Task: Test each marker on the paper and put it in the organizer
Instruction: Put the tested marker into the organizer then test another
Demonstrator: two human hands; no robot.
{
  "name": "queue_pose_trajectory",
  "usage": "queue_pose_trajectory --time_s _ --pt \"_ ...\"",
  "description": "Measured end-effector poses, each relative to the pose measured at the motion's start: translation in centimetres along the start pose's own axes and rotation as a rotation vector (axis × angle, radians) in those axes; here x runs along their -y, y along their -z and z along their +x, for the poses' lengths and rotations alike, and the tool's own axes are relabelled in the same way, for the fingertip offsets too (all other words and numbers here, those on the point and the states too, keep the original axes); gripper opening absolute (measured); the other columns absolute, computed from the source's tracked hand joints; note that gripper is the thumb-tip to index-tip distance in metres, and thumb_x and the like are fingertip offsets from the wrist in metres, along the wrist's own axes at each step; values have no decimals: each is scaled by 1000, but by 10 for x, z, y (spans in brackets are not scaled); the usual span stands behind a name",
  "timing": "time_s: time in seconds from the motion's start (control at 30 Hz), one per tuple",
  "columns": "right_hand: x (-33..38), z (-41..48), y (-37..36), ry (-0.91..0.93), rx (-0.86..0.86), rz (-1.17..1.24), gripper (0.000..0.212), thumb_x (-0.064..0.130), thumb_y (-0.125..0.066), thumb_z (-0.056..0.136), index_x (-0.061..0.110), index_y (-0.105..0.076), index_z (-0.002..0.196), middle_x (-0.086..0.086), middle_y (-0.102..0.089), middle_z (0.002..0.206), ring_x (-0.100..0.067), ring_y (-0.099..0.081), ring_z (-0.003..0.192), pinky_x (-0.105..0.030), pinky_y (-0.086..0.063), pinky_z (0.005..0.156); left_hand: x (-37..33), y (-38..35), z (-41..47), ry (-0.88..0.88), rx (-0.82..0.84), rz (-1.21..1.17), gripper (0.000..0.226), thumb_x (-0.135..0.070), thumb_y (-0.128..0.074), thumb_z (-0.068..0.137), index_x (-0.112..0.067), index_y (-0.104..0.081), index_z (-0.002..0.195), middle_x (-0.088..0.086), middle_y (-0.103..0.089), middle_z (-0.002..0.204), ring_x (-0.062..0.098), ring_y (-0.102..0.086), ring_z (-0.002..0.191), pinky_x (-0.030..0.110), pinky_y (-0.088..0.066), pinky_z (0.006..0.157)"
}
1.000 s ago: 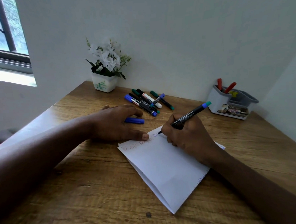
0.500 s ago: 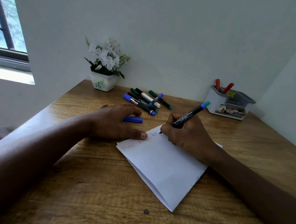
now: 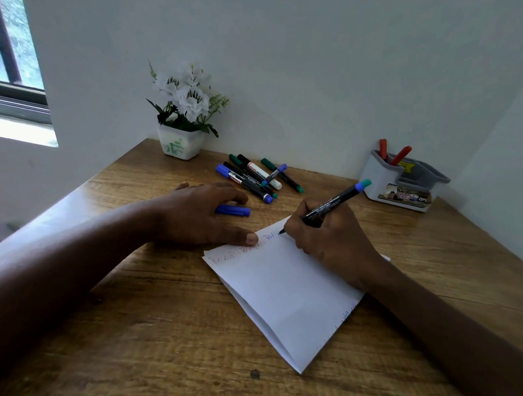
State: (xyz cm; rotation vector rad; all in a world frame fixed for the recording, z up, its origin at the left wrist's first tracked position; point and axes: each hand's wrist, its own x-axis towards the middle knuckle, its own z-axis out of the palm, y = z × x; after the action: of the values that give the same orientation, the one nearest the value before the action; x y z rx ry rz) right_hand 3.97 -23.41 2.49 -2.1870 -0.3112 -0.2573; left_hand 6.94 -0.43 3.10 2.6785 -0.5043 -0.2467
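Head view: your right hand grips the black marker, its tip on the paper beside red marks. Your left hand lies flat, thumb pinning the paper, with the blue cap at its fingers. Two red markers stand in the organizer. Several more wait in a pile on the counter.

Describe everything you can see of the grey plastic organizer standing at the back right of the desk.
The pale grey plastic organizer stands upright on the wooden desk, close to the white wall at the far right. It has a light outer shell and a darker grey insert split into several compartments, the left one tallest. Two red markers lean in that tall compartment. A yellow sticker shows inside, and a colourful printed label covers its low front. Nothing else touches it.
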Motion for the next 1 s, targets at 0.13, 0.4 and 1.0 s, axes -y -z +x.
queue_pose_trajectory --time_s 0.13,0.4,1.0 --pt "-5 1 -1 -80 -67 27 10 17 -74 85 11 -70 77 0 -66 63 -8 -60 59 -25 -48 58 -1 0 0 10 3 3 103 -86 -53 59 -42 -35 151 -13 -31 161 15 -34 144 50 -25 120" --pt "-2 2 2 -68 -7 7 18 17 -73 85 13 -66 69 3 -64 55 -6 -58 53 -26 -48 55 -2 0 -1 6 -13 10 102 -87 -51 59 -42 -35 150 -13 -33 160 15 -35 142 44 -26 116" --pt "-10 7 14 -263 2 580 13 8 -63 95 2 -73 101 -8 -77 79 -15 -70 70 -21 -54 56 7 -5 4 -153 -300 -40 39 -52 -67 88 -39 -65 124 -14 -61 133 7 -55 123 36 -50 99"
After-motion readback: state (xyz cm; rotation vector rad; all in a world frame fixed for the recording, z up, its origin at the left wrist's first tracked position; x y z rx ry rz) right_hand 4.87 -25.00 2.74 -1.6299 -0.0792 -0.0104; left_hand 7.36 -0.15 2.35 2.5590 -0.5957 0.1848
